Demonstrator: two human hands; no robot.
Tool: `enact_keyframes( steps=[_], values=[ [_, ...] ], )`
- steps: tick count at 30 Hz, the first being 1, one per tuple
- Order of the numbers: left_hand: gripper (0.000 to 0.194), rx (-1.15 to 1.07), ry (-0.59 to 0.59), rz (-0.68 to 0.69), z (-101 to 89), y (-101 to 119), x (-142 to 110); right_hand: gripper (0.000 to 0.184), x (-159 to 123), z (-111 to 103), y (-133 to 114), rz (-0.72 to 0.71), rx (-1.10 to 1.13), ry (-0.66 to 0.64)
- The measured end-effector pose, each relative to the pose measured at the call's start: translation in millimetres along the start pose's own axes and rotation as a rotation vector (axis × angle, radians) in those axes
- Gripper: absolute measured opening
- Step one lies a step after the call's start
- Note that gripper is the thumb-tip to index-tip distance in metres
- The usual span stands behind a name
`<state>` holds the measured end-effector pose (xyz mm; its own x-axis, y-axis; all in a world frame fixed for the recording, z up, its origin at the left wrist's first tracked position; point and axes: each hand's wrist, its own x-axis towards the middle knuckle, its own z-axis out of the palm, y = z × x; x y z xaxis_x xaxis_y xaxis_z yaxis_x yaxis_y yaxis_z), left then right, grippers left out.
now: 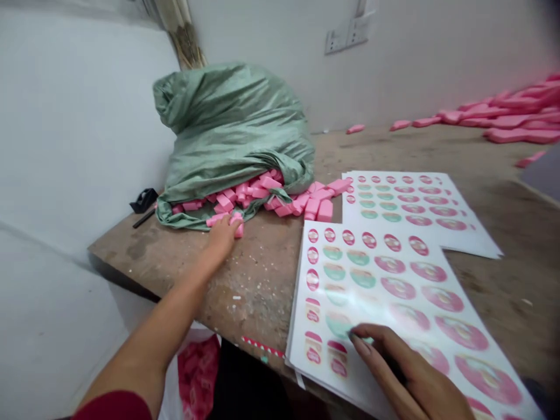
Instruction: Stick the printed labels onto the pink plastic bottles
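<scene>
Pink plastic bottle (238,226), small, at the mouth of the sack, left of centre in the frame, under my left grip (222,236).

State of the lot, as I judge it: little used up. Loose bottles (317,201) spill onto the table (254,280), no label discernible on them. Near sticker sheet (370,300), lower right: rows largely filled, glare hiding some spots. Far sticker sheet (472,242), right of centre: rows likewise filled.

Left grip: fingers curled over the bottle, touching it; whether clasped, I cannot tell. Right grip (411,373), lower right, over the near sheet: narrow, thumb and forefinger close at the tips beside a teal sticker (339,324); whether anything is pinched, I cannot tell.

Green sack (236,128), upper centre-left, bulging. Black tape dispenser (144,200), left, at the table's edge. Pink heap (520,119), upper right, blurred. White bag (172,394), bottom left, below the table, with reddish-pink contents (196,373), unidentified.
</scene>
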<state>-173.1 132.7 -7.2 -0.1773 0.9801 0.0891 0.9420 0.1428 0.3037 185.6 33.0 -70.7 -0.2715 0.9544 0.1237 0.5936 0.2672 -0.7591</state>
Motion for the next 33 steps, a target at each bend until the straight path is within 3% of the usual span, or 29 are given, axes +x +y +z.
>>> enact_keyframes(
  steps=[3,8,13,18,21,23,25,26,28,29,31,33],
  values=[
    [0.040,0.024,-0.089,0.111,8.6,-13,24,0.032,-5,-9,-12,0.039,-0.061,-0.033],
    [0.032,0.015,-0.141,0.196,16.3,-37,37,0.026,-7,-14,-22,0.098,-0.191,-0.021],
    [0.039,0.048,-0.053,0.147,27.1,-35,30,0.025,-6,-12,-22,0.026,-0.245,-0.074],
    [0.032,0.054,0.079,-0.008,26.4,-27,47,0.028,-3,-5,-5,-0.012,-0.234,-0.075],
    [0.036,-0.011,0.117,-0.032,20.7,-8,44,0.027,-5,-4,-7,0.024,-0.237,-0.048],
    [0.049,-0.142,0.083,-0.007,16.3,15,25,0.027,-6,-7,-14,0.068,-0.171,-0.027],
    [0.066,-0.445,-0.105,0.051,10.9,42,-7,0.031,-5,-12,-24,0.095,-0.035,-0.009],
    [0.073,-0.658,-0.292,0.095,8.3,57,-24,0.034,-4,-15,-30,0.092,0.027,-0.005],
    [0.070,-0.953,-0.572,0.173,5.7,86,-59,0.041,1,-20,-40,0.047,0.093,-0.015],
    [0.069,-1.073,-0.633,0.170,6.4,99,-73,0.044,3,-21,-44,0.019,0.090,-0.018],
    [0.066,-1.305,-0.566,0.067,12.0,121,-93,0.046,5,-21,-49,-0.012,0.058,0.000],
    [0.066,-1.545,-0.395,-0.137,20.4,137,-102,0.044,4,-17,-50,-0.031,0.032,0.050]
  ],
)
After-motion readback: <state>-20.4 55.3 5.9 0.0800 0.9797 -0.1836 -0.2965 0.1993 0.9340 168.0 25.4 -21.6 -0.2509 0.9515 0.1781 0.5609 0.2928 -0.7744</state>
